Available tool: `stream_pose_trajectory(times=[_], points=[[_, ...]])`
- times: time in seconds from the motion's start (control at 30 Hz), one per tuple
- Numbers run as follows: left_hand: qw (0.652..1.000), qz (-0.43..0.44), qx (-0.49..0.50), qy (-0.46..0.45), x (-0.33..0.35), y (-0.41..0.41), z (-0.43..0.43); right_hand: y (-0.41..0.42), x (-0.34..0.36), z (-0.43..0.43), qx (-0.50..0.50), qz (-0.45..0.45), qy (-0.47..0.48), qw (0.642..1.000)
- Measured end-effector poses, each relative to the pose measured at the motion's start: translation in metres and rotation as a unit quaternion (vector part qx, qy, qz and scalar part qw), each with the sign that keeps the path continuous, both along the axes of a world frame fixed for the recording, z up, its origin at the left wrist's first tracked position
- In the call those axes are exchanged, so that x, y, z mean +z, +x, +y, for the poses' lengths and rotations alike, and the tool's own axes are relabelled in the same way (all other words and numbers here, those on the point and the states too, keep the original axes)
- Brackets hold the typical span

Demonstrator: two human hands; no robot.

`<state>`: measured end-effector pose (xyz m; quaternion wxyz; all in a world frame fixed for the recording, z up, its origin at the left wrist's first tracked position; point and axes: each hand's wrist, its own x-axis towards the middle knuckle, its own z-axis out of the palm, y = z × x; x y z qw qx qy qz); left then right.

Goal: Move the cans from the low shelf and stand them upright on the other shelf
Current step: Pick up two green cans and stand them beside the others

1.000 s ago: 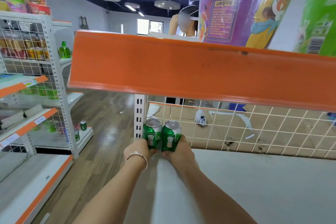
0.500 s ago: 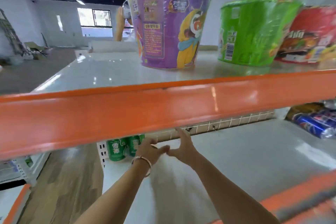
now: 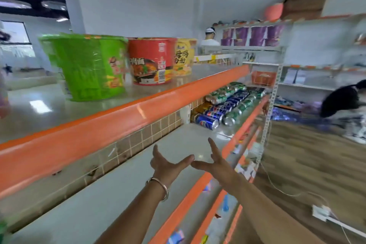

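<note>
While both hands [image 3: 170, 164] spread empty, grip apart, cans [image 3: 223, 103] lie well beyond.

Glossy metal cans [image 3: 221, 110], shiny plastic-wrapped noodle bowls [image 3: 89, 69], wood-look floor [image 3: 309, 164]

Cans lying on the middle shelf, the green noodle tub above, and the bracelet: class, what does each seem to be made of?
Cans: probably aluminium, glossy printed sides, bare silvery ends.
Green noodle tub: likely paper or plastic under shiny film; wrinkled highlights show.
Bracelet: looks like polished metal, silvery with a bright glint.
</note>
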<state>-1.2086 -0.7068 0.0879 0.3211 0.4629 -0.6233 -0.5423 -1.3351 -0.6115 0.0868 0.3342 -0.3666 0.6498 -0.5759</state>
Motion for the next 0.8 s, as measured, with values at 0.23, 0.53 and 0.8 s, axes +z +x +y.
stream_pose_trajectory(times=[0.23,0.53,0.8], points=[[0.999,0.041,-0.031,0.007,0.022,-0.148,0.042,-0.129,0.015,0.053,-0.046,-0.07,-0.033,0.996],[0.997,0.001,-0.047,0.061,0.02,-0.266,0.071,-0.225,0.016,0.091,-0.032,-0.221,-0.089,0.971],[0.995,0.013,-0.084,0.056,0.015,-0.361,0.068,-0.298,0.001,0.087,-0.055,-0.231,-0.097,0.966]])
